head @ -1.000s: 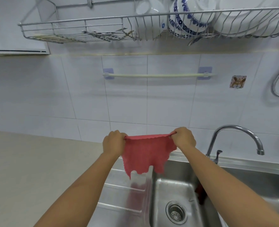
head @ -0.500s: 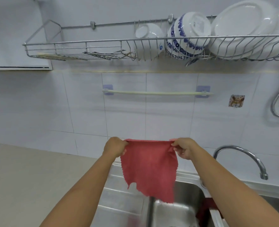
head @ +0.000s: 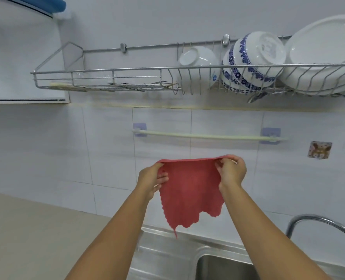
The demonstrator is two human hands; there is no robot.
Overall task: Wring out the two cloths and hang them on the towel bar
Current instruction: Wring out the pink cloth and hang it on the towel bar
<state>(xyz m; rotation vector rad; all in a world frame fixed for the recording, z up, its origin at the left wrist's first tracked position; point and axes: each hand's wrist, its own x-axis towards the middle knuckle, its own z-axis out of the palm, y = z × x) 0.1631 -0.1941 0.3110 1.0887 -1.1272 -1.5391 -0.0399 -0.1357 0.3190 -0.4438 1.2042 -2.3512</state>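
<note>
Both hands (head: 153, 179) (head: 231, 171) pinch red cloth's (head: 189, 190) top corners.

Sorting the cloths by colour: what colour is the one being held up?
Red, plain with no pattern; the cloth shows clearly in the head view.

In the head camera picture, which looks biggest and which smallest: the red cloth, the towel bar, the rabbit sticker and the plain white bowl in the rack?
As they look in the picture:
1. red cloth, though it is nearest the camera
2. towel bar, longest but thin, so its place against the bowl is unsure
3. plain white bowl
4. rabbit sticker
</note>
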